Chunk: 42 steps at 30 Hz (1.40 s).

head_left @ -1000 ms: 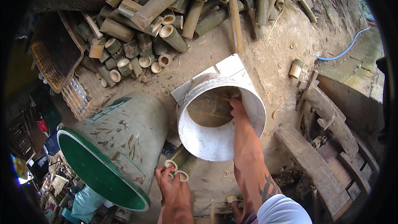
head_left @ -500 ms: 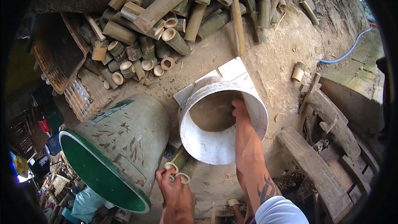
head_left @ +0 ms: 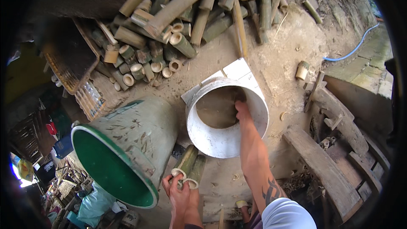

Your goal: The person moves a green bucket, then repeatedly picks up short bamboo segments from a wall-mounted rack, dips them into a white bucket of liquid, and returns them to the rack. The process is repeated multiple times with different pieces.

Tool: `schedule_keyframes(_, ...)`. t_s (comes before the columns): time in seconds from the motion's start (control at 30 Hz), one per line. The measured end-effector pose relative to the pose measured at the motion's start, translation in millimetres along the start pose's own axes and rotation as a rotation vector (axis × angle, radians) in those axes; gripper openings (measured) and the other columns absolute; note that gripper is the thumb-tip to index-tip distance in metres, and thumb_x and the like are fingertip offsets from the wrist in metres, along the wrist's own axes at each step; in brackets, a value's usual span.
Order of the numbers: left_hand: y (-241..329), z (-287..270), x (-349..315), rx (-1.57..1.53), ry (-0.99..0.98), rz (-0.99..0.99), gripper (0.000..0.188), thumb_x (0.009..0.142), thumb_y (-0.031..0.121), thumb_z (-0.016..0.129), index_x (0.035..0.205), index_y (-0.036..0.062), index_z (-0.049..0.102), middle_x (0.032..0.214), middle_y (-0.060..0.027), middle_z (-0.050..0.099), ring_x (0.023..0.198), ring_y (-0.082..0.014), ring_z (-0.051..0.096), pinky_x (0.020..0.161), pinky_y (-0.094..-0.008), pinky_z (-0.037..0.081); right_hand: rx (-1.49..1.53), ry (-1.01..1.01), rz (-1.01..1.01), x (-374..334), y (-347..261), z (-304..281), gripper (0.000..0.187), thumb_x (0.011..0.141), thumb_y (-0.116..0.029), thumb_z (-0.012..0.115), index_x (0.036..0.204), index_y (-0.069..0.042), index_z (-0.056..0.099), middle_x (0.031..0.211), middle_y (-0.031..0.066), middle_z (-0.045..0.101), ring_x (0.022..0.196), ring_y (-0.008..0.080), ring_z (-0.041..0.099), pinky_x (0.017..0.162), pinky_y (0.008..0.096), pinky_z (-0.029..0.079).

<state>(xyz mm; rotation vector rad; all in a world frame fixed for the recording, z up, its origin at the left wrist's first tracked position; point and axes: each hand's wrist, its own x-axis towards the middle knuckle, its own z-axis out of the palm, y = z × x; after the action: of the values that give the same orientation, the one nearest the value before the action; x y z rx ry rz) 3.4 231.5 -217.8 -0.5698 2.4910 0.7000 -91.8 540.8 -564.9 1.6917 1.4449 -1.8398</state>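
Observation:
My left hand [head_left: 178, 191] is closed at the near ends of two green bamboo tubes, its fingertips at their open mouths. One bamboo tube [head_left: 185, 161] lies to the left of the other bamboo tube [head_left: 197, 170], both with pale cut rims. My right hand [head_left: 241, 109] reaches into a white round bucket [head_left: 207, 142] that holds murky brown water. Its fingers are hidden in the water near the bucket's far right wall, so I cannot see what they hold, if anything.
Left of the bucket, a large grey bin [head_left: 144, 123] with a green inside lies tipped toward me. Many cut bamboo pieces [head_left: 182, 44] are heaped at the back. Wooden planks [head_left: 318, 165] stand at the right, and a blue hose [head_left: 352, 53] curves beyond them. A single bamboo piece [head_left: 302, 70] stands nearby.
The view has shifted slightly. My left hand and the two bamboo tubes have come a little nearer to me, showing more of the tubes. My right hand stays in the bucket, its fingers deeper in the water.

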Motion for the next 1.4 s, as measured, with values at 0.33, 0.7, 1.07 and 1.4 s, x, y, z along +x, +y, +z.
schedule_keyframes(0.33,31,-83,-65,-0.113,0.038,0.188,0.036,0.070,0.008,0.079,0.106,0.0080,0.073,0.116,-0.0194,0.054,0.111,-0.0387,0.055,0.096,-0.0481,0.046,-0.768,0.090,-0.489,-190,-101,-2,0.063,0.077,-0.017,0.078,0.136,-0.008,0.055,0.132,0.0222,0.056,0.125,0.0417,0.056,0.104,0.0465,0.048)
schedule_keyframes(0.7,28,-128,-92,-0.091,0.076,0.267,0.051,0.081,0.020,0.079,0.128,0.0051,0.065,0.118,-0.0222,0.060,0.108,-0.0375,0.059,0.094,-0.0452,0.050,-0.967,-0.024,-0.781,-319,-125,13,0.063,0.077,-0.012,0.077,0.135,-0.018,0.053,0.130,0.0225,0.050,0.103,0.0480,0.064,0.087,0.0541,0.054)
schedule_keyframes(1.07,42,-155,-81,-0.195,0.193,0.334,0.036,0.083,0.010,0.075,0.117,-0.0008,0.068,0.115,-0.0231,0.057,0.108,-0.0409,0.055,0.095,-0.0488,0.047,-1.298,-0.219,-0.602,-319,-126,-18,0.066,0.082,-0.007,0.065,0.143,-0.022,0.045,0.130,0.0230,0.048,0.105,0.0510,0.060,0.089,0.0570,0.053)
schedule_keyframes(1.4,158,-67,17,-0.070,0.272,0.283,0.034,0.074,0.009,0.074,0.107,0.0021,0.070,0.108,-0.0180,0.055,0.104,-0.0372,0.056,0.090,-0.0468,0.046,-1.122,-0.217,-0.703,-322,-96,-63,0.075,0.075,-0.012,0.072,0.145,-0.020,0.045,0.141,0.0249,0.043,0.098,0.0501,0.060,0.086,0.0560,0.051)
